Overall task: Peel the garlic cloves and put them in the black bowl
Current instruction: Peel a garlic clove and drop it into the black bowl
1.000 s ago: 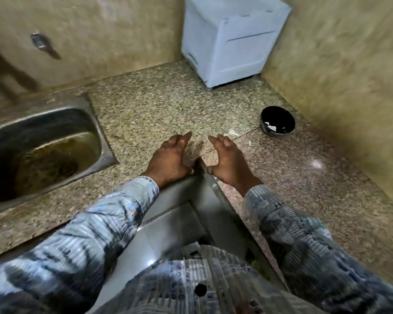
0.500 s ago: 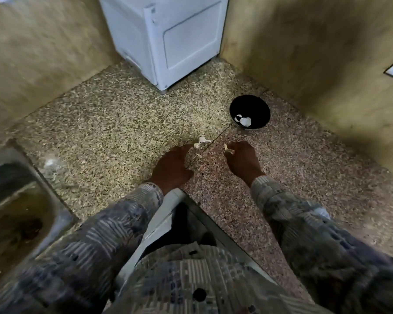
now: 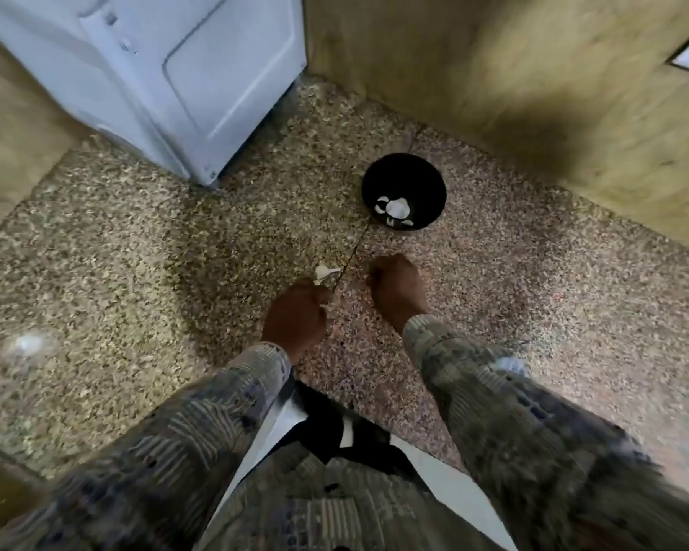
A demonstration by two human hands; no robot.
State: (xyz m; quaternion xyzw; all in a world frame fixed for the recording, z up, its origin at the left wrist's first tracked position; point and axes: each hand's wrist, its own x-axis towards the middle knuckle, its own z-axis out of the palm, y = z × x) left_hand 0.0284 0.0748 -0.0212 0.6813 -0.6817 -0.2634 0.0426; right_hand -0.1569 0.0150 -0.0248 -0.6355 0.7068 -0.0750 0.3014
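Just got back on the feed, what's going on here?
A person is peeling garlic over the granite counter. The left hand seems to pinch a whitish garlic piece; what the curled right hand holds is hidden. A scrap of garlic skin lies beside the left hand. The black bowl just beyond already holds a few peeled cloves.

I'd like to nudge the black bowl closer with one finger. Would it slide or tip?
Likely slides: the black bowl sits flat on the smooth speckled counter. Probably light, since it holds only a few white garlic pieces. A push high on the rim might rock it, so push low.
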